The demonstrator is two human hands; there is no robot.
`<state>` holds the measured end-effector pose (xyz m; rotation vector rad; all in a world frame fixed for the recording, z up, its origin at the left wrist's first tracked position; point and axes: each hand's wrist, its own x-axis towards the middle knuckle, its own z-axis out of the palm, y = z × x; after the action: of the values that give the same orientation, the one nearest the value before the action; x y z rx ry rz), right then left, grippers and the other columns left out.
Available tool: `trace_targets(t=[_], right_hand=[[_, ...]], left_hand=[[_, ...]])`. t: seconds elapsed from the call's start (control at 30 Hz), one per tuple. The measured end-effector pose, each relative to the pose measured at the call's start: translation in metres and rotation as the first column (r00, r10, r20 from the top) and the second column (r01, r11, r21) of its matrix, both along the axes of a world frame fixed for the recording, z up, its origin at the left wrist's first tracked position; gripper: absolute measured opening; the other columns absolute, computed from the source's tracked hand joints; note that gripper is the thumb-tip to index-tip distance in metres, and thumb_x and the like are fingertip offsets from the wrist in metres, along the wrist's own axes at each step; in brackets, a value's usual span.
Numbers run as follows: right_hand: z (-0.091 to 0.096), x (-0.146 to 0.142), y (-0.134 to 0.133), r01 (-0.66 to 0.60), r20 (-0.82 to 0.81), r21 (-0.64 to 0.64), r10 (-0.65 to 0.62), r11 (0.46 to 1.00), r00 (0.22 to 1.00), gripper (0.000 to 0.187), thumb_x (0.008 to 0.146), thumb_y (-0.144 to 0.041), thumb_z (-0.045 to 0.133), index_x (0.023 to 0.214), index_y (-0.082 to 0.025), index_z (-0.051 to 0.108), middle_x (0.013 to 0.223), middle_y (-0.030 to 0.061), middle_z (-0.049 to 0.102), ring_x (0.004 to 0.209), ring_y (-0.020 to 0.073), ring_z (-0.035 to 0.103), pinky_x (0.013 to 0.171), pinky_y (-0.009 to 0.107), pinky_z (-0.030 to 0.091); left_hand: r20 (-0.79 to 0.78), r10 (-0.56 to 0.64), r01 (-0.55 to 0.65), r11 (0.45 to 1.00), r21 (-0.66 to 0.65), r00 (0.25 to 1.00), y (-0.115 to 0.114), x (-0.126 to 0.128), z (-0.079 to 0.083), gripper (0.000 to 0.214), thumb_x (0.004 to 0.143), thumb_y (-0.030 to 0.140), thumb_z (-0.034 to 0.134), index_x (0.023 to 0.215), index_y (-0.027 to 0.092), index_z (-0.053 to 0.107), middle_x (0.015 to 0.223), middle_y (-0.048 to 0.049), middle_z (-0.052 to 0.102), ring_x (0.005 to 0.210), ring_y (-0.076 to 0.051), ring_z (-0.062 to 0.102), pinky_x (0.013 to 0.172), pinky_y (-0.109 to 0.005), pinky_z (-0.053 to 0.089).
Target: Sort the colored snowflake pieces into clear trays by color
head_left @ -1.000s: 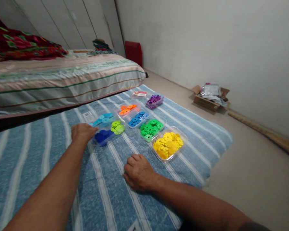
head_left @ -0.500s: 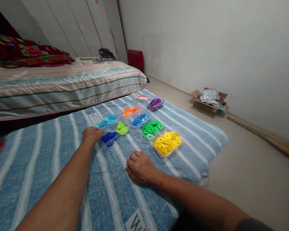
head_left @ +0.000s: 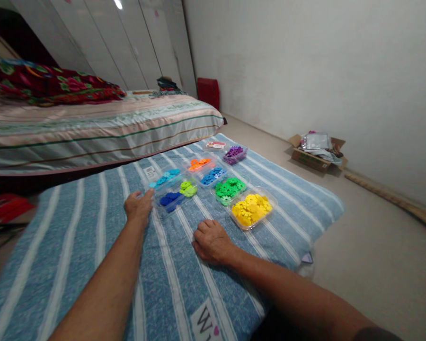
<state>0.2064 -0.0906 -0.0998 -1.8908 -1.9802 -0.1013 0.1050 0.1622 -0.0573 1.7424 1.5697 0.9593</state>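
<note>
My left hand (head_left: 139, 207) is just left of a clear tub of dark blue flower-shaped plastic discs (head_left: 170, 201). Its fingers and thumb are apart, and nothing shows between them. Resting on the striped cloth, my right hand (head_left: 211, 241) has its fingers curled under; whatever they may hold is hidden. Beyond the hands stand clear tubs of light blue discs (head_left: 167, 177), lime green discs (head_left: 188, 188), orange discs (head_left: 199, 164), mid-blue discs (head_left: 213, 175), green discs (head_left: 230, 189) and purple discs (head_left: 235, 154). Yellow discs (head_left: 251, 209) fill the tub nearest my right hand.
A blue-and-white striped cloth (head_left: 163, 293) covers the surface under the tubs. At its far end lies a small red-and-white item (head_left: 216, 145). Behind is a bed (head_left: 102, 132); an open cardboard box (head_left: 310, 158) stands on the floor by the wall.
My left hand's fingers have spread beside the dark blue tub, where they were closer together at its edge. My right hand stays curled on the cloth. The camera view has shifted slightly left.
</note>
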Motion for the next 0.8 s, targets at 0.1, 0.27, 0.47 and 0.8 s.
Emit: trace_targets(t=[0.1, 0.27, 0.47, 0.8], right_hand=[[-0.001, -0.002, -0.001, 0.006, -0.007, 0.018, -0.006, 1.0, 1.0, 0.017, 0.092, -0.031, 0.053, 0.087, -0.017, 0.061, 0.092, 0.0071, 0.059, 0.093, 0.0218, 0.047, 0.08, 0.034, 0.037], [-0.002, -0.008, -0.004, 0.013, -0.054, 0.039, -0.011, 0.999, 0.998, 0.011, 0.09, -0.024, 0.055, 0.084, -0.017, 0.061, 0.09, 0.0063, 0.059, 0.093, 0.0209, 0.047, 0.082, 0.033, 0.037], [-0.013, -0.012, -0.006, 0.02, -0.105, 0.081, -0.012, 0.996, 0.994, 0.005, 0.088, -0.018, 0.058, 0.083, -0.018, 0.06, 0.09, 0.0049, 0.059, 0.092, 0.0201, 0.048, 0.086, 0.033, 0.036], [-0.026, -0.012, -0.007, 0.007, -0.157, 0.158, 0.018, 0.987, 0.988, 0.009, 0.086, -0.013, 0.057, 0.08, -0.021, 0.056, 0.089, 0.0031, 0.058, 0.089, 0.0201, 0.049, 0.082, 0.033, 0.037]], left_hand=[[0.094, 0.093, -0.087, 0.993, -0.075, 0.991, -0.011, -0.012, -0.003, 0.049, 0.083, 0.035, 0.06, 0.119, 0.002, 0.053, 0.081, -0.0076, 0.065, 0.067, -0.017, 0.065, 0.052, -0.026, 0.052], [0.324, 0.185, -0.143, 0.978, -0.149, 0.928, -0.029, -0.039, -0.009, 0.032, 0.073, 0.033, 0.066, 0.098, 0.013, 0.06, 0.073, -0.0017, 0.062, 0.063, -0.015, 0.066, 0.051, -0.023, 0.052], [0.405, 0.161, -0.11, 0.983, -0.146, 0.9, -0.052, -0.064, -0.02, 0.024, 0.071, 0.031, 0.064, 0.088, 0.015, 0.06, 0.074, -0.0022, 0.065, 0.064, -0.015, 0.067, 0.056, -0.024, 0.053], [0.325, 0.067, -0.023, 0.99, -0.137, 0.943, -0.09, -0.094, -0.035, 0.03, 0.064, 0.038, 0.065, 0.085, 0.016, 0.065, 0.069, -0.0032, 0.07, 0.071, -0.021, 0.07, 0.068, -0.031, 0.056]])
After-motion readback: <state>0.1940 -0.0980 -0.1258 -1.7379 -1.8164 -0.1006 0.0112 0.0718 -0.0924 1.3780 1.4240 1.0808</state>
